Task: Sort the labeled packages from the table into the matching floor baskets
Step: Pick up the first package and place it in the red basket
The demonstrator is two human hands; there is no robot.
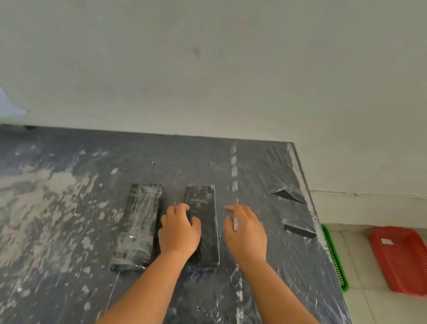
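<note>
left hand (179, 231) rests curled on the long black plastic-wrapped package (204, 224) on the dark scuffed table (40, 222); right hand (245, 232) hovers beside it, fingers loosely spread, empty; red mesh basket (408, 261) on floor.

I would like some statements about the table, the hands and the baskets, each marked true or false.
1. Two dark packages lie side by side on the table. True: the left package and the right package.
2. The left hand rests on the right package. True.
3. The right hand holds a package. False: it is open and holds nothing.
4. The red basket stands on the table. False: it is on the floor.
5. A green basket shows at the table's right edge. True.
</note>
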